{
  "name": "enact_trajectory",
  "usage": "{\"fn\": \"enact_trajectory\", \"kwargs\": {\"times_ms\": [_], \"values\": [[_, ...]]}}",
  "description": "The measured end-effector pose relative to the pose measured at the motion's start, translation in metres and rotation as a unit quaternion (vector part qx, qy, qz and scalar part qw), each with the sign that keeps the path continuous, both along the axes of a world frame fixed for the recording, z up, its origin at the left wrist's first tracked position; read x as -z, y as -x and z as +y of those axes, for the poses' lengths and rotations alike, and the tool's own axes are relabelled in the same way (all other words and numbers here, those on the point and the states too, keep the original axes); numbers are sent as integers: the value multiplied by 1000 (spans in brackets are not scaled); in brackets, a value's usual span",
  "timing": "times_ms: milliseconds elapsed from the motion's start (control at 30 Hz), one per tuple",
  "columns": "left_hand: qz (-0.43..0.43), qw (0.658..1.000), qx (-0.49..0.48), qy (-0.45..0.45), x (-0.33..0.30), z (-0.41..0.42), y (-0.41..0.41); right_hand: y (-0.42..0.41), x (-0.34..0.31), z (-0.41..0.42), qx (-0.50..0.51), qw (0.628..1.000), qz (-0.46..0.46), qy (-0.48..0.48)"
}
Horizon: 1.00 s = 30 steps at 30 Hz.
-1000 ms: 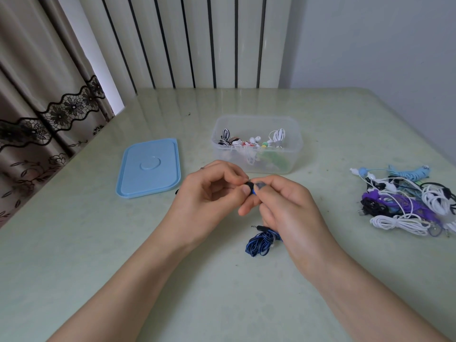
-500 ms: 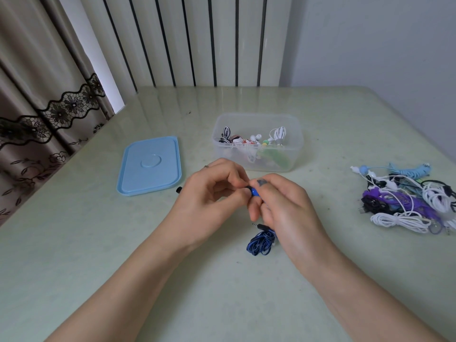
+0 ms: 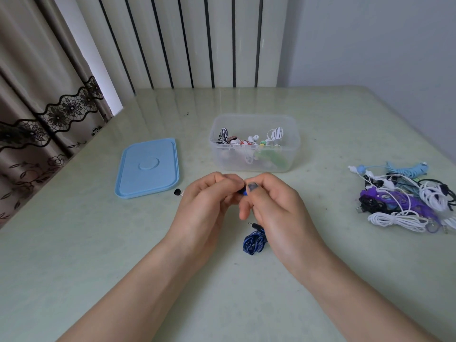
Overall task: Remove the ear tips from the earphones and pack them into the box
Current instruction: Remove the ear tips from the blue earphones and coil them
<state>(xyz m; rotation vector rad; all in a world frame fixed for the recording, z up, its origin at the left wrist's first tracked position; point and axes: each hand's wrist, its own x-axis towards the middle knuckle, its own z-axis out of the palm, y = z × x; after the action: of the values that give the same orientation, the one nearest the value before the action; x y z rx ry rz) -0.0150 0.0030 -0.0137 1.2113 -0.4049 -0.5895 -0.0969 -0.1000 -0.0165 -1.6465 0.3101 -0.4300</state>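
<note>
Pale green table, striped panel and lace curtain behind. Your left hand and right hand meet at centre, fingers curled, both pinching small blue earbud between fingertips. Its blue cable bundle lies on table under right hand, jack showing. Loose black ear tip beside blue lid. Clear box behind hands, earphones inside. Tangled earphone pile far right.
</note>
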Motion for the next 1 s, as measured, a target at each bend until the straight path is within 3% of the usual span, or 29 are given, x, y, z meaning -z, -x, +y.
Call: {"fn": "enact_trajectory", "kwargs": {"times_ms": [233, 533, 767, 1000], "values": [[106, 994, 8, -39, 0, 2, -5, -3, 2, -1, -13, 1000, 11, -16], [53, 998, -2, -23, -2, 2, -6, -1, -15, -10, -54, 990, 15, -126], [-120, 990, -44, -56, -1, 8, -6, -2, -11, -18, -49, 991, 13, -128], [-275, 945, 79, -157, 5, 16, -4, -3, -13, -20, -12, 983, -36, -181]]}}
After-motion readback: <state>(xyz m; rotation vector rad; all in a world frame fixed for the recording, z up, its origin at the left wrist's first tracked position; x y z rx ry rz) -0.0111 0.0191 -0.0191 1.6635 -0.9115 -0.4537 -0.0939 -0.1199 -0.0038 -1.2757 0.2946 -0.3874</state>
